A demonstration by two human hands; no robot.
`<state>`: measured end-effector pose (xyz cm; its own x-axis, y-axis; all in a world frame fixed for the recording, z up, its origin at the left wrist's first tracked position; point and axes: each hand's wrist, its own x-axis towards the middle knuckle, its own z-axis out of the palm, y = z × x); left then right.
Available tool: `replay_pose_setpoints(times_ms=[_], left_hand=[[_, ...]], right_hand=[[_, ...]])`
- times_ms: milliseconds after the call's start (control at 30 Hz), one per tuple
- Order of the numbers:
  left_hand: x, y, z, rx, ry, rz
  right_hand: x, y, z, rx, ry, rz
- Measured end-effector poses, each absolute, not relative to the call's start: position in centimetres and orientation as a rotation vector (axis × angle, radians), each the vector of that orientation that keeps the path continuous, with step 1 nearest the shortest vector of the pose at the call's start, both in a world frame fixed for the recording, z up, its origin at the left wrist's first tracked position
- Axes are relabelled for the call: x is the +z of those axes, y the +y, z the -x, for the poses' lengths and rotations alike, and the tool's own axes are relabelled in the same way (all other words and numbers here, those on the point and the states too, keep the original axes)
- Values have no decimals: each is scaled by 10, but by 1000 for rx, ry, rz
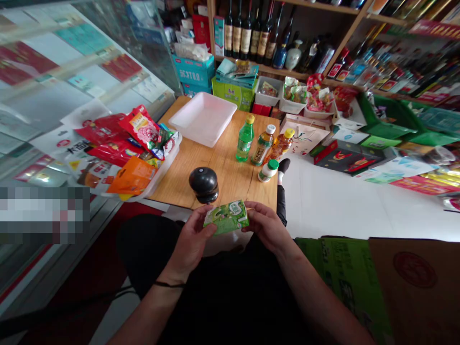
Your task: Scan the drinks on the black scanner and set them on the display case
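Between both hands, over my lap at the table's near edge, is a small green printed carton. My left hand grips its left end, thumb on the front face. At the carton's right end, the fingers of my right hand are closed on its edge. Just beyond the carton stands a black rounded object on the wooden table. To its right are a green bottle, a brown-labelled bottle, an amber bottle with a yellow cap and a short white bottle with a green cap.
A white plastic tray lies at the table's back. Left of it, a bin overflows with snack packets beside a glass display case. Shelves of wine bottles line the back. Cardboard boxes stand at right.
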<state>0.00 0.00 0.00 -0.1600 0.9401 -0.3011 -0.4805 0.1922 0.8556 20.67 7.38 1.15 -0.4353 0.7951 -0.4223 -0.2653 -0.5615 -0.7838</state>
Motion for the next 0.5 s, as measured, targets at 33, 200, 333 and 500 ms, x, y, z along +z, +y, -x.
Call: replay_pose_setpoints(times_ms=[33, 200, 333, 500], left_hand=[[-1, -1, 0, 1368, 1126, -579], [0, -2, 3, 1310, 1154, -712], [1, -2, 5, 1261, 1148, -795], [0, -1, 5, 1266, 1163, -838]], right_hand=[[11, 74, -207, 2047, -790, 1076], [7, 73, -206, 2037, -727, 1070], [7, 72, -203, 1987, -802, 1134], [7, 72, -202, 1974, -790, 1166]])
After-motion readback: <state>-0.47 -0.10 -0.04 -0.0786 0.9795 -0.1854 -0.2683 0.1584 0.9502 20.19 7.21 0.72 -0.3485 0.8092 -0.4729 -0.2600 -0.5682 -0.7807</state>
